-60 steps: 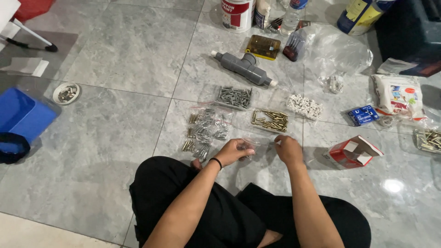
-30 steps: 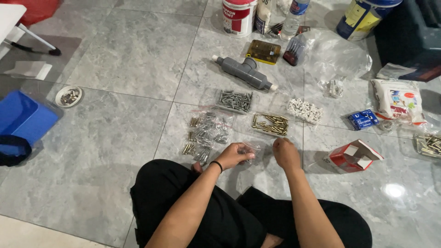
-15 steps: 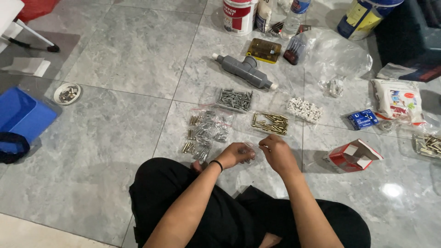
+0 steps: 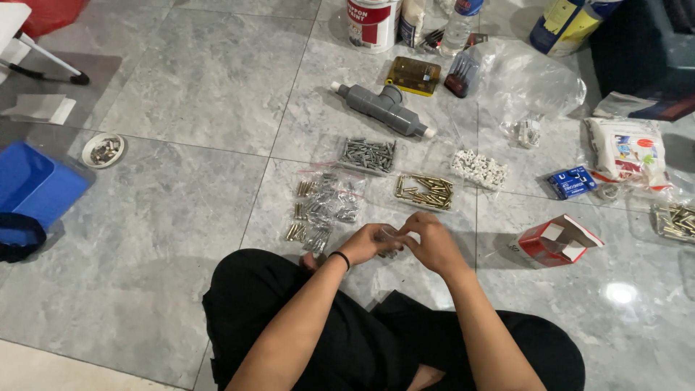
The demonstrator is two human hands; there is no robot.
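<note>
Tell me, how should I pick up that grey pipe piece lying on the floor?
Probably around the long straight part of the grey pipe piece, coming from above. It lies flat on the tile floor, slanting from upper left to lower right, so close your grip across the tube, not along it. The side branch sticking up near the middle would get in the way, so take the barrel left of that.

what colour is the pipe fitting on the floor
Grey, with a white end; the pipe fitting shows in the head view.
</note>
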